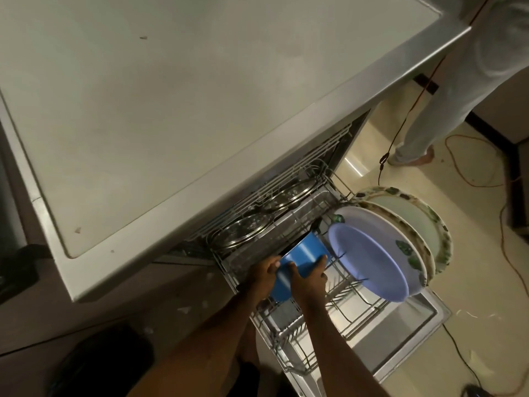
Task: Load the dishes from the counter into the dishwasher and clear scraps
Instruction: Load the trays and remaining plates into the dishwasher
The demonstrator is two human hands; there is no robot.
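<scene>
Both grips are on the blue bowl (305, 249): my left grip (264, 273) curls its fingers round the near rim from the left, and my right grip (308, 277) clasps the wall from the right with the thumb across the top. The bowl is tipped on its side over the back part of the lower rack (300, 366), partly under the upper rack (323, 156). I cannot tell whether it sits on the tines yet.

Judging by how things lie, the loading is nearly finished. Three plates stand on edge in the lower rack just right of the bowl: a lavender plate (369, 262), a white leaf-print plate (372, 220) behind it, and a green-rimmed plate (415, 213) at the outside. Two steel-rimmed glass lids (243, 233) lie in the upper rack. The table (171, 110) carries no dishes in the part I can see.

What looks left is seating this bowl and clearing the scraps: a small scrap (143, 37) lies far back on the table, and another fleck (77, 230) near its front left corner. The dishwasher door (400, 333) is down and both racks are out, so closing up is also to come.
</scene>
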